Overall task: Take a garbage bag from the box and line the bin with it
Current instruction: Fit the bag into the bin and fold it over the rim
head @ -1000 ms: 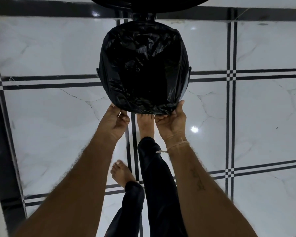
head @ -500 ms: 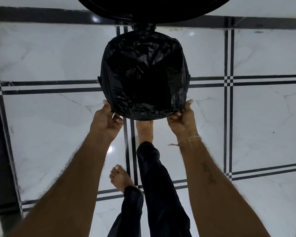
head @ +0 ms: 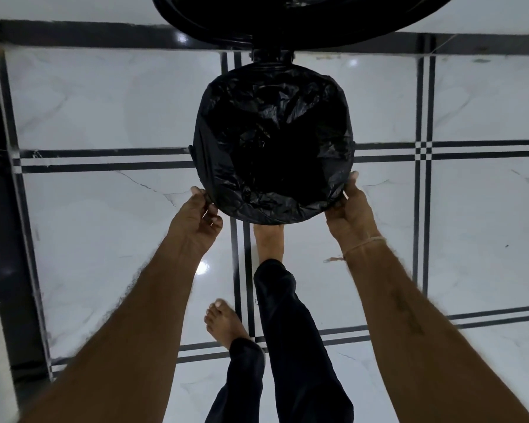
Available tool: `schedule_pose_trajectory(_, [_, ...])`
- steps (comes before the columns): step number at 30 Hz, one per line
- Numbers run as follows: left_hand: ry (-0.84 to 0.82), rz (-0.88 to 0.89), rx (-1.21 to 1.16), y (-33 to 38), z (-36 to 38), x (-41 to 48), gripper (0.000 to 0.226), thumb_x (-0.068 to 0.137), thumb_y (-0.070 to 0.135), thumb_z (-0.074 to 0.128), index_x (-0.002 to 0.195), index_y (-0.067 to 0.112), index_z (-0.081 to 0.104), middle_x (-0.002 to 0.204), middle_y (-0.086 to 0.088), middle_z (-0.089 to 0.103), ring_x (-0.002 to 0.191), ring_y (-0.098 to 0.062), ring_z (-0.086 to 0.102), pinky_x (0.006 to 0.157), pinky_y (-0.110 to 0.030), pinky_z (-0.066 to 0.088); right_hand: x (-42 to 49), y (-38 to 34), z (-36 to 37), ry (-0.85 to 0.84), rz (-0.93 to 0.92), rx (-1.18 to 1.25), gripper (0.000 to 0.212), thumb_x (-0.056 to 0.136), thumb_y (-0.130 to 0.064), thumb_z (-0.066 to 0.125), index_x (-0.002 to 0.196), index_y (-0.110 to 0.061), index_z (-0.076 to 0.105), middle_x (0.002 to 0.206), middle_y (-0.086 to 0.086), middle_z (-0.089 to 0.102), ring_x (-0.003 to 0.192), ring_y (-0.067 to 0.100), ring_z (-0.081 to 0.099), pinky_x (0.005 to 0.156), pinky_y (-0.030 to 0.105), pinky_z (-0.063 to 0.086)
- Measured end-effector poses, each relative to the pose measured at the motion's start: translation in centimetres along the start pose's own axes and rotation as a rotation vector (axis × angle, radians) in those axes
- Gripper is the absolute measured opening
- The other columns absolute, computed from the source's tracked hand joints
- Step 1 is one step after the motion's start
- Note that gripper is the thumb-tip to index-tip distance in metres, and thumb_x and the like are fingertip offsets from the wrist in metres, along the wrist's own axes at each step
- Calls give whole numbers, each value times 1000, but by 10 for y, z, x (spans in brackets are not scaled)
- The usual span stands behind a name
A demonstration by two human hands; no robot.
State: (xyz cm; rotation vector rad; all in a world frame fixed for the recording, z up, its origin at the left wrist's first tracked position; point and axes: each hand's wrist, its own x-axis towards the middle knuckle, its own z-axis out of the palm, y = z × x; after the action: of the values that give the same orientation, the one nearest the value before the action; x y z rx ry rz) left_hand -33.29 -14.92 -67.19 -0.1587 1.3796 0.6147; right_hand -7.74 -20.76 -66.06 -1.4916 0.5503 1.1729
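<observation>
A round bin stands on the floor with a black garbage bag (head: 272,141) spread inside it and folded over its rim. The bin's black lid (head: 287,22) stands raised at the back. My left hand (head: 196,218) pinches the bag's edge at the near left of the rim. On the near right of the rim, my right hand (head: 348,209) grips the bag's edge. My right foot (head: 269,242) rests at the bin's base, its toes hidden under the bag. No bag box is in view.
The floor (head: 104,111) is white marble tile with black stripes. A dark border strip (head: 0,209) runs down the left side and along the back. My left foot (head: 223,322) stands behind, in dark trousers.
Both hands have slid apart along the rim, from the near middle out to its left and right sides, still holding the bag's edge. The view has tilted, so the bin sits lower.
</observation>
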Motion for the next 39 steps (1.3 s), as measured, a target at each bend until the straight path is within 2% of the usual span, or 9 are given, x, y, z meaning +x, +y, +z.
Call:
schedule_pose_trajectory(5, [-127,92,-63,5,8,-7,34,99,46,62,109,17,75,108,1,81,100,-17,79,83,-36,65,-6,-13,-6,-41,8,-63,41,96,-45,70,120,-12,72,117,7,76,112,27,73,92,44,63])
schedule_pose_trajectory(12, [34,69,44,20,15,-1,25,100,37,63,97,13,68,67,5,73,58,-6,69,62,-24,61,-3,-21,5,-37,61,-57,45,103,-43,57,132,-9,66,123,9,75,116,27,70,84,40,62])
schedule_pose_trajectory(15, [108,67,120,23,21,6,22,101,31,66,91,11,69,81,-3,69,78,-13,65,79,-32,64,-3,-22,9,-5,40,-119,36,105,-41,54,110,-10,70,103,7,78,100,22,72,84,36,62])
schedule_pose_trajectory(19, [267,121,224,22,31,2,8,97,15,72,91,10,73,79,-3,73,79,-18,68,71,-30,64,-7,-24,15,92,25,-193,31,104,-37,60,100,-8,70,100,9,74,91,22,72,90,38,61])
schedule_pose_trajectory(22, [336,181,153,23,35,-9,24,98,35,71,104,12,73,99,-1,76,90,-16,71,71,-27,61,-17,-28,15,125,-23,-217,39,104,-46,58,110,-9,70,101,2,74,88,17,71,82,31,60])
schedule_pose_trajectory(25, [277,259,178,33,36,-15,52,96,60,60,127,19,63,119,8,67,110,-12,62,91,-32,48,-22,-35,22,167,-217,-297,33,99,-44,67,115,-15,66,103,-6,70,88,10,63,76,24,51])
schedule_pose_trajectory(29, [119,312,284,50,50,-11,26,99,51,62,103,26,70,106,6,68,100,-12,61,86,-30,48,-16,-54,54,55,-341,-366,19,101,-28,69,102,-9,66,82,-5,64,59,-6,63,56,12,52])
schedule_pose_trajectory(35, [98,190,366,76,54,12,22,96,43,70,103,23,71,119,0,73,111,-17,65,97,-35,56,13,-85,75,73,-51,-481,30,98,-42,70,98,-12,71,96,-3,71,86,11,65,55,20,55])
schedule_pose_trajectory(39, [84,189,478,93,63,17,32,100,50,61,108,21,72,117,3,71,108,-17,64,90,-34,55,23,-89,76,39,-96,-653,39,101,-47,64,104,-8,63,97,7,57,82,15,56,65,26,48])
